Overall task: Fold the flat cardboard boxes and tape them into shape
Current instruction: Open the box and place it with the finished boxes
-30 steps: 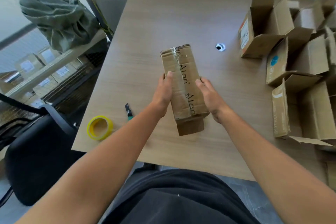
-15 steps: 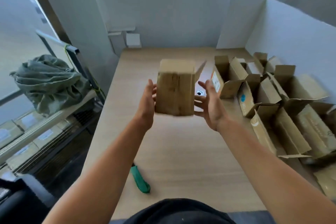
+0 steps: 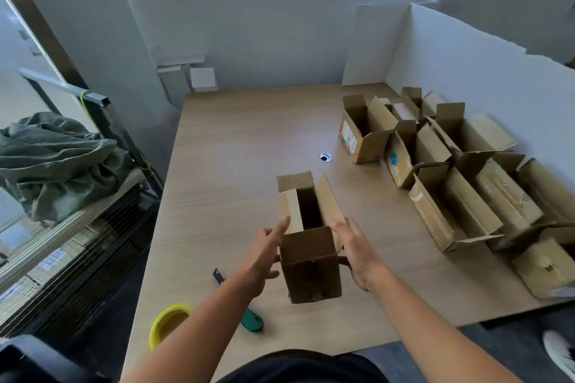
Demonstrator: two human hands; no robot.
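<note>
Straight-fingered, the left hand (image 3: 264,255) and right hand (image 3: 354,252) press the sides of a shaped, open-topped cardboard box (image 3: 311,261) near the table's (image 3: 249,140) front edge, this one seemingly almost done, as finished boxes (image 3: 435,196) crowd the right edge and the tape roll (image 3: 168,325) lies at the near-left corner.

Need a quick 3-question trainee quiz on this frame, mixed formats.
1. True or false: the box between the left hand and right hand has its top flaps shut.
2. The yellow tape roll lies: A) near the front-left corner of the table; B) inside the box; C) in the right hand.
3. Fill in: the pile of open boxes stands on the table's ___ side.
Key: 1 false; 2 A; 3 right.
</note>
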